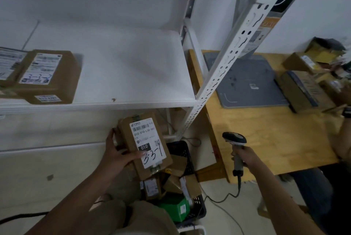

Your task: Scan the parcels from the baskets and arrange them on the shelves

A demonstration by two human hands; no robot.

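Step in hand: judged to be scanning the held parcel before it goes on the shelf.
Left hand (121, 156): grips the parcel (144, 145). The fingers curl round its left edge and the thumb lies across the lower part of the label (148, 139).
Right hand (245, 156): fingers wrapped round the handle of the scanner (235, 139), right of centre in the frame and near the parcel without touching it.
Parcel position: lower centre of the frame, held above the black basket (199, 208) and just below the front edge of the white shelf (133, 67).
Parcel appearance: oblong brown cardboard box, tilted, label side up. The white label has a barcode at its upper end, a black block printed "010", and handwritten digits near the thumb.
Aiming: bring the scanner head round to face the barcode end of the label. Whether it is lined up now cannot be told.
Grip: leave the thumb low on the label, clear of the barcode. Hold the label face flat and steady.
Placement: set it label up beside the shelved parcel (49, 77) at the left of the frame, which has a similar handwritten code.
Caution: the scanner cable trails down beside the basket, so avoid snagging it.
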